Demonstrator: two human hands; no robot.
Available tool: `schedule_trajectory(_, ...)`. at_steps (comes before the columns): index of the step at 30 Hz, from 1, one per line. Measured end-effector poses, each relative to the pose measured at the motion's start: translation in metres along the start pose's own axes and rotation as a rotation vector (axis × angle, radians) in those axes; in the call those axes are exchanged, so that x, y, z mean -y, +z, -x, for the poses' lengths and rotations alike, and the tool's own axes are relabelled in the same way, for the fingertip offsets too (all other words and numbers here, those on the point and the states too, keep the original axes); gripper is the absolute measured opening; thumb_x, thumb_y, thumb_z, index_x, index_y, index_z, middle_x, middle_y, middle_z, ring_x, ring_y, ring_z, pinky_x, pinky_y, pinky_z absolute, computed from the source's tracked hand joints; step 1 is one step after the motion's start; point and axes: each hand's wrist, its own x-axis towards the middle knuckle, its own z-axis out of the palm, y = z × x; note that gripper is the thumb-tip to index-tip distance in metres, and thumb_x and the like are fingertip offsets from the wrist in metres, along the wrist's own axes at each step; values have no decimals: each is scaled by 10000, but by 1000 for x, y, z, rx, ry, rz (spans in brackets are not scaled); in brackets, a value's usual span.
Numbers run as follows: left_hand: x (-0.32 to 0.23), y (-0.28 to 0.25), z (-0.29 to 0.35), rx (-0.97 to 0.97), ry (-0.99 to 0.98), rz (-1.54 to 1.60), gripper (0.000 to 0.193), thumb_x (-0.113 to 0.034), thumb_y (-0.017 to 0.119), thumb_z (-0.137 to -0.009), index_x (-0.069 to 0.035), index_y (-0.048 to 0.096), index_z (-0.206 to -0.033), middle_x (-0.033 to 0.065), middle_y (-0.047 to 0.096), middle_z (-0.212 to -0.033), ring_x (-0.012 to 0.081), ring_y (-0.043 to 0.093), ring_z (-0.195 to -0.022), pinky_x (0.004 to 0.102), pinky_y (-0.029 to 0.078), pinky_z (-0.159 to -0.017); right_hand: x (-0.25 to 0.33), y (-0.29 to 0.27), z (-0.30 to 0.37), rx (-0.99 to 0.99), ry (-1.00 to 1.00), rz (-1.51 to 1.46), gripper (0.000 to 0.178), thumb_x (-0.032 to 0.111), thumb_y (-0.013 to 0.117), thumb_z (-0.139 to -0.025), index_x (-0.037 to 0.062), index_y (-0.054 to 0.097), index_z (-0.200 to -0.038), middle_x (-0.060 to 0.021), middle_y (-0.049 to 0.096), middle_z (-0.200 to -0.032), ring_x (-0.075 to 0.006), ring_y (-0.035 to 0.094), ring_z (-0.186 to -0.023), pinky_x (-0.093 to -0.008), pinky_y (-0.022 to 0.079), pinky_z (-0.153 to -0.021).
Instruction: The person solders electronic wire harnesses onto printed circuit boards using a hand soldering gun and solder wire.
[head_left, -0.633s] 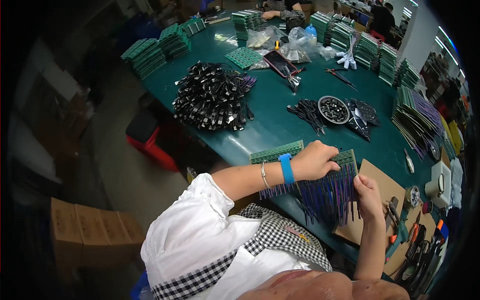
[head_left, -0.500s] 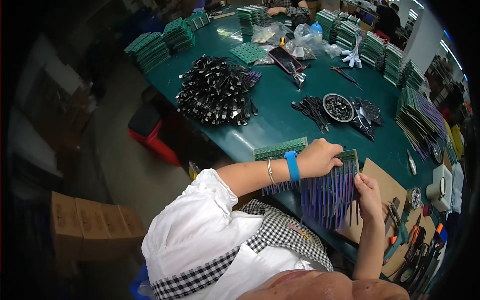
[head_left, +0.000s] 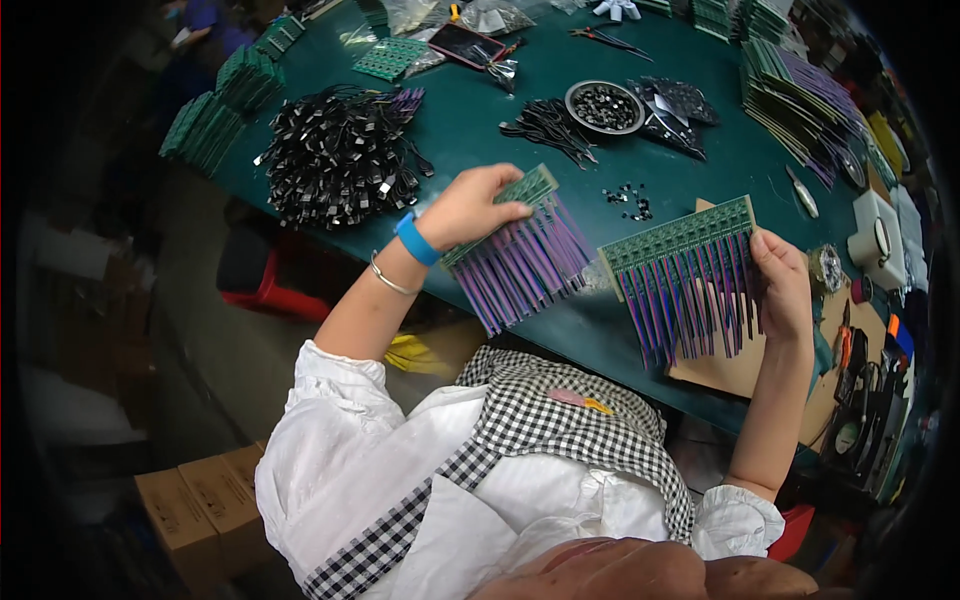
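My left hand [head_left: 474, 208] grips a green circuit board panel [head_left: 537, 186] by its upper left part, thumb over the front. Purple wires [head_left: 525, 262] hang in a row from that panel's lower edge. With thumb and fingers my right hand [head_left: 783, 282] pinches the right end of a second circuit board panel [head_left: 685, 238], which also carries a row of dark and purple wires [head_left: 690, 310]. Both panels are tilted and held apart from each other over the near table edge. Small black parts [head_left: 628, 202] lie scattered on the table beyond the gap between them.
A heap of black cables [head_left: 340, 155] lies to the left. Farther back are a bowl of small parts [head_left: 605, 107], loose black cables [head_left: 550, 130], a phone [head_left: 466, 45] and pliers [head_left: 612, 43]. Wired panels [head_left: 800, 100] are stacked at right, near tools [head_left: 855, 380] and cardboard [head_left: 715, 372].
The panels, close together before, are now apart: my left hand has carried one up and leftward, my right holds the other. Scattered black parts now show. The whole view has shifted.
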Motion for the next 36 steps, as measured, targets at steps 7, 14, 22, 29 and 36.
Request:
schedule_trajectory(7,-9,28,15,-323,200,-558,336,-114,699,-754,-6,630,-1064,167,655,-914,342,604,-903,407,500,-758,-13,9,-8,58,65,58,256,221,513,-962,4,649,-978,-26,669,-847,-94,612,-726,-238,496,-678)
schedule_trajectory(14,-59,78,-1,106,224,337,229,-132,665,-847,10,604,-1015,116,601,-735,142,580,-663,296,452,-600,-33,47,-17,146,204,52,262,238,498,-972,23,648,-960,-20,660,-805,-81,600,-665,-236,489,-631)
schedule_trajectory(22,-78,100,3,-73,277,-93,233,-114,704,-795,23,554,-910,190,567,-604,349,560,-508,388,424,-486,-43,56,-9,128,248,106,275,210,474,-989,6,644,-916,7,615,-739,-41,515,-605,-217,431,-564)
schedule_trajectory(29,-74,113,-4,-126,313,-173,217,-95,700,-780,19,559,-900,222,582,-642,404,592,-603,439,448,-510,-61,50,-18,43,214,181,268,190,476,-988,-8,633,-897,20,606,-731,-36,522,-634,-219,434,-576)
schedule_trajectory(36,-72,109,-14,-55,292,-191,230,-109,710,-775,32,575,-897,213,574,-626,376,568,-555,406,435,-504,-66,38,-20,122,216,144,257,225,496,-982,2,619,-945,38,597,-755,-34,515,-651,-204,427,-596)
